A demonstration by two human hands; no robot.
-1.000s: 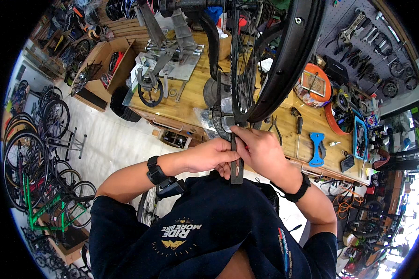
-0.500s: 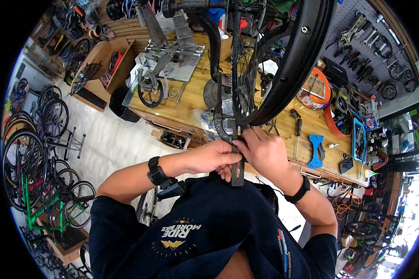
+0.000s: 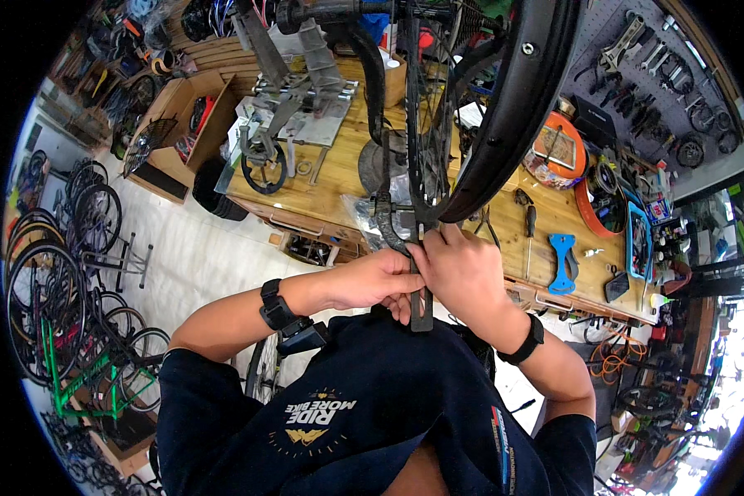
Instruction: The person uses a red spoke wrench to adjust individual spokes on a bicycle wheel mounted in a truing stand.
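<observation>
Right in front of my chest, a dark flat metal bar with a long slot point(image 3: 422, 319) points down toward me. My left hand point(image 3: 380, 279) is closed on its middle, thumb across the front and some fingertips showing below. Higher up, my right hand point(image 3: 465, 266) is closed, with its thumb against the bar's upper part; its curled fingers hide what lies under them. Just beyond my hands stands a bicycle wheel with a wide black rim point(image 3: 522, 116), seen nearly edge-on. Beside it runs a dark curved metal arm point(image 3: 374, 91), whose lower end reaches down to the bar.
On the wooden bench lie a blue tool point(image 3: 563, 263), a screwdriver point(image 3: 530, 223), an orange round tray point(image 3: 559, 147) and a metal fixture point(image 3: 314, 107). Wrenches hang on the pegboard point(image 3: 612, 91) at right. Parked bicycles point(image 3: 66, 273) and a cardboard box point(image 3: 174, 124) are at left.
The view has shifted slightly. Both hands keep nearly the same hold on the slotted bar; my right fingers have moved very little.
</observation>
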